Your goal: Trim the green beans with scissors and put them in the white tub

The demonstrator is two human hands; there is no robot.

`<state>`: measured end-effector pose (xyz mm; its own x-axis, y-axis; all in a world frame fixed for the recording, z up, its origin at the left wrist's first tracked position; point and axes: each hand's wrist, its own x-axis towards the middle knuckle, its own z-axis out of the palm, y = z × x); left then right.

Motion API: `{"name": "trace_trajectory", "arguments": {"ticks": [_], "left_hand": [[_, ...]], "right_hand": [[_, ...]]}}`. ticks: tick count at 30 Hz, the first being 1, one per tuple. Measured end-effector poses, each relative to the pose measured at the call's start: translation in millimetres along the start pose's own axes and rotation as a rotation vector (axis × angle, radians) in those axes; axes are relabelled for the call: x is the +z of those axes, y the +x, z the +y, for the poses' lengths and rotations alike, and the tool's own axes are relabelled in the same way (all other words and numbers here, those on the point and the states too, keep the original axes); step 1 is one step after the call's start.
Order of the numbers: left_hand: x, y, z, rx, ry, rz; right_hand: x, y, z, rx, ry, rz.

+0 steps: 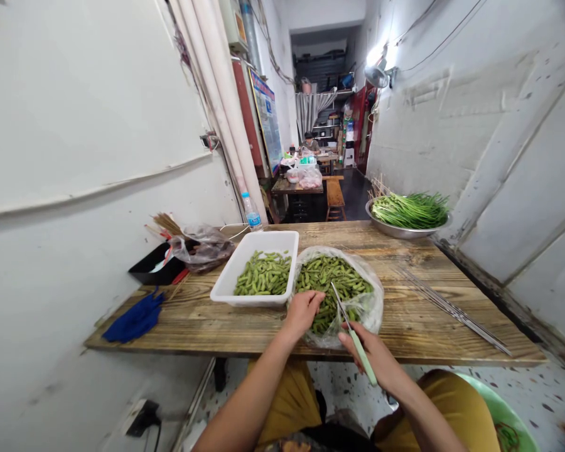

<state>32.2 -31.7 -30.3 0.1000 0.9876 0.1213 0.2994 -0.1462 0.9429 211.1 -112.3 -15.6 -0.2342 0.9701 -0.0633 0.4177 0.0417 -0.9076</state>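
Note:
My left hand (pixel 304 312) reaches into a clear plastic bag (pixel 371 307) full of green soybean pods (pixel 332 279), with its fingers curled on the pods at the near edge. My right hand (pixel 374 355) is closed round the pale green handle of a pair of scissors (pixel 351 326), whose metal blades point up over the bag. To the left of the bag stands a white rectangular tray (pixel 245 260) holding more green pods (pixel 263 274). Both sit on a wooden table (pixel 419 314).
A metal bowl of green chives (pixel 409 212) stands at the far right corner. Long metal skewers (pixel 452 307) lie on the right. A blue cloth (pixel 134 319), a black tray (pixel 153 267), a plastic bag (pixel 204 246) and a water bottle (pixel 252 213) are on the left. A person sits far down the corridor.

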Motion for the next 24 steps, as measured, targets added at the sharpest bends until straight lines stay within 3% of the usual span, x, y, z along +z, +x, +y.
{"name": "trace_trajectory", "arguments": {"ticks": [4, 12, 24], "left_hand": [[2.7, -3, -9, -0.039, -0.051, -0.155], [-1.5, -9, 12, -0.136, -0.254, -0.112], [-11.7, -12, 22, -0.189, -0.37, -0.254]], "right_hand": [[2, 3, 6, 0.003, -0.026, 0.009], [-4, 3, 3, -0.028, -0.235, 0.023], [-6, 1, -9, -0.081, -0.246, 0.012]]}}
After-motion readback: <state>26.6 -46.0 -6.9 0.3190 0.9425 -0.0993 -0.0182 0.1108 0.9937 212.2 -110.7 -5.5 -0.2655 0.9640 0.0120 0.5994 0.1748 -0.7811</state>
